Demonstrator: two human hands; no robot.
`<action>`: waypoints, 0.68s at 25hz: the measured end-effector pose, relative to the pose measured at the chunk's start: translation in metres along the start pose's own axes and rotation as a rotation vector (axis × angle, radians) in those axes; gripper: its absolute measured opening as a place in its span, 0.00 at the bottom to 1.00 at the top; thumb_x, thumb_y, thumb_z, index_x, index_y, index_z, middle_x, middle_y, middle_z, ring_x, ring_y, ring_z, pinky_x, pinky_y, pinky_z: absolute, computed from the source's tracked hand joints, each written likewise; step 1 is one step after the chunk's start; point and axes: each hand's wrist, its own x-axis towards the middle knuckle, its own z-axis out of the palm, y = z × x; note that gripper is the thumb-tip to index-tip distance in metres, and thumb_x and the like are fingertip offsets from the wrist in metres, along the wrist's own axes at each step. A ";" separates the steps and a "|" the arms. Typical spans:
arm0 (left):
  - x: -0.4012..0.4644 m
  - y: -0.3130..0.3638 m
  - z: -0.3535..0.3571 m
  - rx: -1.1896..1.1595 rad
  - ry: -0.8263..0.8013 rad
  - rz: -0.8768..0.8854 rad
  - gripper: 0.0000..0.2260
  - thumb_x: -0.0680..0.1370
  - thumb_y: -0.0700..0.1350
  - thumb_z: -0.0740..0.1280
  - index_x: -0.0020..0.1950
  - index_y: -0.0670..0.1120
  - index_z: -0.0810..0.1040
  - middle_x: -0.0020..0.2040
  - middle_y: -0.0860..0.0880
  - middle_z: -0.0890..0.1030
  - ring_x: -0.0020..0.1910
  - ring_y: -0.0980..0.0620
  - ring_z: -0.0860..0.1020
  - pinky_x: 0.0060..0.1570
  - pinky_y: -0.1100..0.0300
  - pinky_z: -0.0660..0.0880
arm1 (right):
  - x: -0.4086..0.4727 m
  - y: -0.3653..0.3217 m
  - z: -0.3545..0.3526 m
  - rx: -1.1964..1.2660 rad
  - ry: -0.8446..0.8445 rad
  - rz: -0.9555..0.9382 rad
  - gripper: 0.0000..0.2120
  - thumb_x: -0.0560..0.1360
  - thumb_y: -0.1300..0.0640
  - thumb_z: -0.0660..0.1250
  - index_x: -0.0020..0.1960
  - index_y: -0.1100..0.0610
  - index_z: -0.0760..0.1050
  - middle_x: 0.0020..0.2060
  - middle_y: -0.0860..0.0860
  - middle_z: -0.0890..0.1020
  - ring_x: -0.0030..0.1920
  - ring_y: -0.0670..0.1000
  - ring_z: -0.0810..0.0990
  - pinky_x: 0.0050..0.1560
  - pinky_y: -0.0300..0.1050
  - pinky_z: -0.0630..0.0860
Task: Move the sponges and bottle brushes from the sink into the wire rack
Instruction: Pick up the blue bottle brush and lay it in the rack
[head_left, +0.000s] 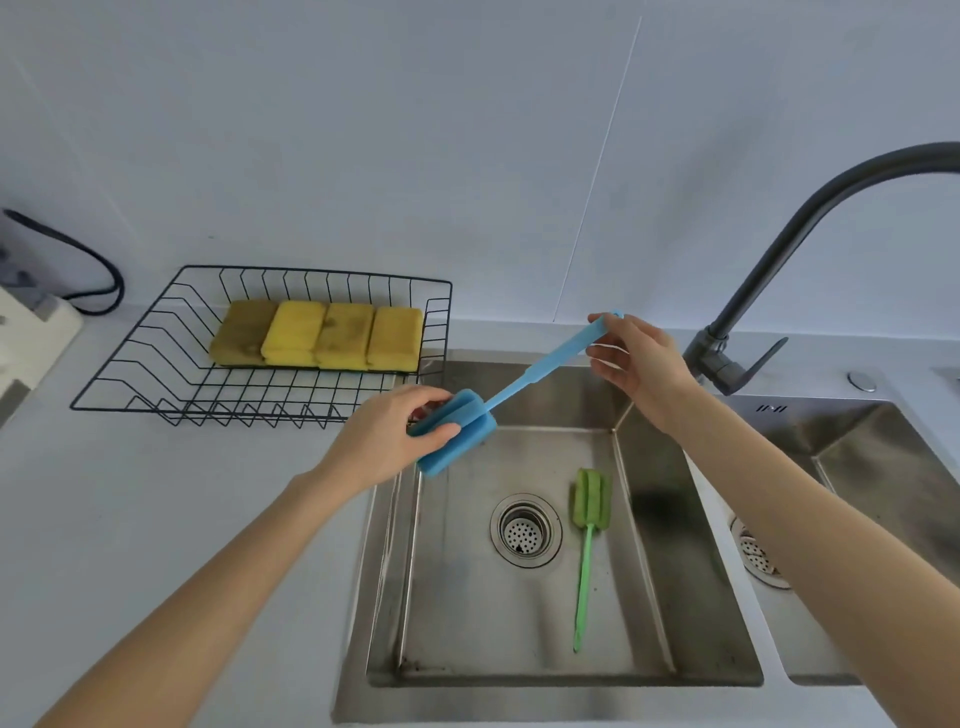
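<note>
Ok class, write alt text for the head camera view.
Two hands hold a blue bottle brush over the sink: left hand on its sponge head, right hand on the handle. Four yellow sponges sit in the wire rack; a green bottle brush remains in the sink.

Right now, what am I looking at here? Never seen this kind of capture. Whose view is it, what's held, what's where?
There is no machine: a person wears one wide-angle camera on the head, looking forward and down at two bare hands, so the edges bend.

The left hand grips the foam head of a blue bottle brush. The right hand pinches the far end of its handle. The brush hangs in the air over the back left corner of the steel sink.

A green bottle brush lies on the sink floor, right of the drain.

On the counter to the left stands a black wire rack with four yellow sponges in a row along its back. A dark faucet rises on the right, with a second basin beyond it.
</note>
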 end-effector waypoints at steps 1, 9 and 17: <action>0.002 -0.002 -0.006 0.008 0.017 0.000 0.19 0.74 0.51 0.66 0.63 0.48 0.73 0.56 0.52 0.79 0.49 0.54 0.75 0.50 0.57 0.76 | 0.001 -0.002 0.004 -0.012 0.007 -0.007 0.11 0.80 0.58 0.58 0.44 0.54 0.78 0.39 0.50 0.78 0.38 0.45 0.78 0.37 0.33 0.78; 0.038 -0.045 -0.034 0.076 0.177 -0.177 0.18 0.75 0.45 0.65 0.64 0.44 0.72 0.60 0.45 0.77 0.56 0.47 0.76 0.51 0.58 0.71 | 0.030 0.004 0.046 -0.094 -0.044 -0.022 0.07 0.79 0.61 0.59 0.48 0.59 0.76 0.41 0.51 0.80 0.41 0.46 0.81 0.39 0.31 0.80; 0.069 -0.080 -0.018 0.065 0.149 -0.319 0.18 0.75 0.43 0.65 0.64 0.43 0.72 0.61 0.43 0.77 0.57 0.45 0.76 0.55 0.52 0.73 | 0.076 0.020 0.077 -0.129 -0.010 0.061 0.07 0.80 0.61 0.58 0.52 0.58 0.75 0.46 0.53 0.79 0.39 0.45 0.81 0.39 0.32 0.79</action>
